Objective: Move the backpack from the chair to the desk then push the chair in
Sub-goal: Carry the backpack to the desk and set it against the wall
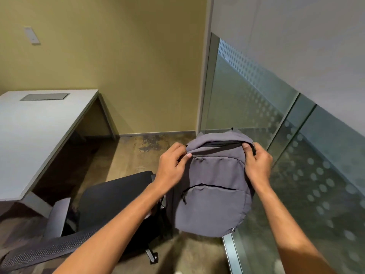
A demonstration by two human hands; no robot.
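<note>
Grey backpack [214, 186] held off the black office chair [118, 196], hanging to its right beside the glass partition [296, 155]. Left hand [172, 167] and right hand [257, 165] clamped on its top corners, bag dangling below. Swing left to the desk [35, 139], keeping both grips firm and the bottom clear of the chair.

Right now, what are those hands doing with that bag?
A person is holding a soft grey fabric backpack up by its top corners, the left hand on one side and the right hand on the other. It hangs in the air beside the black office chair, next to the frosted glass wall. The pale grey desk off to the left has no bag on it yet, and the chair is not pushed in.
</note>
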